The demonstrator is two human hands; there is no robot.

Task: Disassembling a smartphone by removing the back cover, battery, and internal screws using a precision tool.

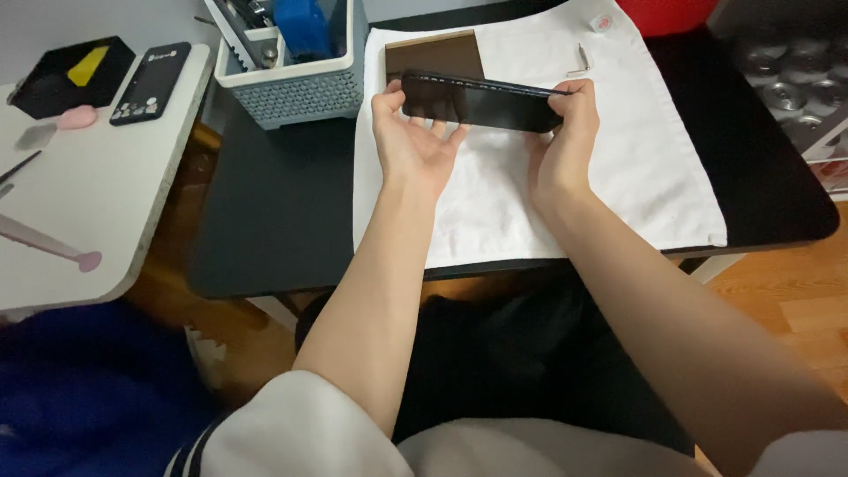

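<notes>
Black and glossy, the phone (481, 100) is held level above a white cloth (609, 177), lifted clear of it, with its long edge turned toward the camera. The left hand (411, 141) has its grip around the phone's left end, thumb on the upper edge and fingers spread beneath. The right hand (565, 132) clamps the right end, fingers curled over the top edge and thumb below. So both hands are grasping the same phone, one at each end.

The cloth lies spread on a dark counter (274, 212). A brown rectangular sheet (433, 55) lies at the cloth's far left corner, just behind the phone. A small metal tool (580, 62) rests on the cloth farther back, near a small white round thing (601, 22).

At the counter's far left corner stands a pale grey perforated basket (296, 88); it holds a blue object (305, 26) and some dark tools, too crowded to tell apart.

On a white side counter (97, 203) to the left lie a second phone (150, 84) on its face, an open black box (66, 75) with a yellow piece inside, a pink pad (75, 117), and a pink-tipped brush (49, 243).
</notes>
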